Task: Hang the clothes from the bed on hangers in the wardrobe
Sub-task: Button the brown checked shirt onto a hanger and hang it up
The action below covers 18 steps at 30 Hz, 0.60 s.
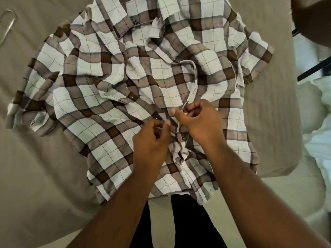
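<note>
Here both hands, left hand [152, 138] and right hand [198, 120], pinch the plaid shirt [100, 97] placket.

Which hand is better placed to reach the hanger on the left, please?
Probably left: the hanger lies far left, nearer the left hand; the right hand would cross the shirt.

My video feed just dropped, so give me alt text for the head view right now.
The left hand and right hand pinch the button edges of a brown-and-white plaid shirt near its lower front. It lies rumpled on a beige bed, with a hanger lying at the view's upper left.
</note>
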{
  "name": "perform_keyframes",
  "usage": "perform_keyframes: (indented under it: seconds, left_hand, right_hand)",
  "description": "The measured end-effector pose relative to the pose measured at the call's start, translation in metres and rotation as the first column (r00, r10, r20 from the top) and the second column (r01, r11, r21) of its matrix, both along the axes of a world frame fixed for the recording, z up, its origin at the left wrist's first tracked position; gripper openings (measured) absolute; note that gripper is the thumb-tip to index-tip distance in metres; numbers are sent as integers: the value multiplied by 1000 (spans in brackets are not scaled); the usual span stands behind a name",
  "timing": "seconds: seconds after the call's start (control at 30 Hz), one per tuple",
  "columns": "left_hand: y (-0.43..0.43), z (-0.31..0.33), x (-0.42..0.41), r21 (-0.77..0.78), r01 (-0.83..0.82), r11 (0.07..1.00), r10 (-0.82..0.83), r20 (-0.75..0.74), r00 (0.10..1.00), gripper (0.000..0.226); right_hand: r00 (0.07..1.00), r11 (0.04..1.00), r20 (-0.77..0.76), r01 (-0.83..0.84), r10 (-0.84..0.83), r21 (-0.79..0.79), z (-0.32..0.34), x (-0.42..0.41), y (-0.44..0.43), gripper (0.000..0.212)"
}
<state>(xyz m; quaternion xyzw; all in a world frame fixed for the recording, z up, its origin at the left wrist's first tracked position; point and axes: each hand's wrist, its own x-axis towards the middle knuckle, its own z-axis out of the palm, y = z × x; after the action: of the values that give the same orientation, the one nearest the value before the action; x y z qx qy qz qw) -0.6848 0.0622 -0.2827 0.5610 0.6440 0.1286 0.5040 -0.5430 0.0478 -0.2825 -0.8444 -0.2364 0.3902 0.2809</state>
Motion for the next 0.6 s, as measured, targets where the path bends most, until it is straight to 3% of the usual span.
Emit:
perform_keyframes:
  seconds: [0.13, 0.3, 0.4, 0.5, 0.6]
  left_hand:
    - [17, -12, -1, 182, -64, 981, 91, -143, 985, 17]
    - [15, -23, -2, 238, 74, 968, -9, -264, 964, 26]
    - [16, -22, -2, 249, 135, 959, -44, -340, 939, 20]
    - [17, -22, -3, 215, 80, 973, -12, -303, 953, 12]
    - [19, -17, -7, 220, 6, 975, 42, -212, 976, 3]
  right_hand:
    - [985, 995, 136, -102, 104, -19, -13, 1, 12, 14]
    - [990, 989, 23, -138, 137, 45, -8, 1, 4, 11]
    - [994, 996, -104, -19, 28, 91, -5, -2, 1, 3]
    - [973, 991, -229, 56, -27, 121, -1, -5, 2, 7]
    - [983, 988, -185, 10, 20, 157, 4, -8, 2, 5]
